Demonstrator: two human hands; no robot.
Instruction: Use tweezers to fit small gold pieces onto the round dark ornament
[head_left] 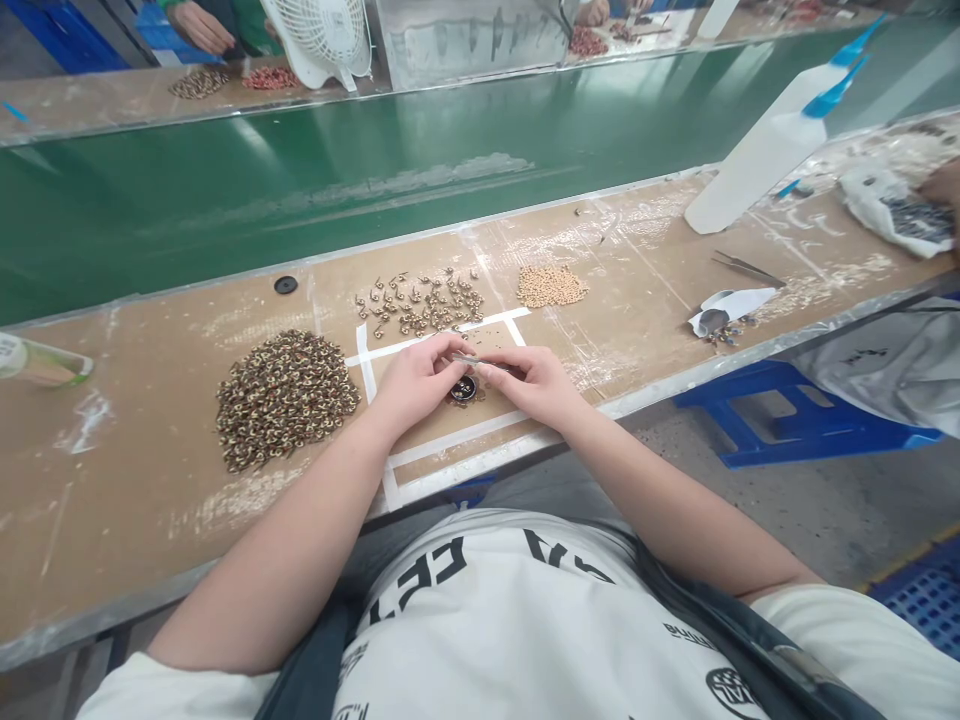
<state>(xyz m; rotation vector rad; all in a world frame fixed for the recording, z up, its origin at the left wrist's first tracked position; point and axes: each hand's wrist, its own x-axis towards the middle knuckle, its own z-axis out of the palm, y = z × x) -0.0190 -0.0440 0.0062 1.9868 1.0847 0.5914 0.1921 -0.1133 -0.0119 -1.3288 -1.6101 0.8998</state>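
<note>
Tweezers (471,358), lying crosswise, are being pinched by the right hand (536,385) and pointed at the left hand (415,385), whose grip cannot be told, just above a dark round part (463,389).

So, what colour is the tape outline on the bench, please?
The tape outline is white, seen in head view.

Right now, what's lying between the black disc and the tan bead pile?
A loose scatter of small metal pieces lies between the black disc and the tan bead pile, in the head view.
</note>
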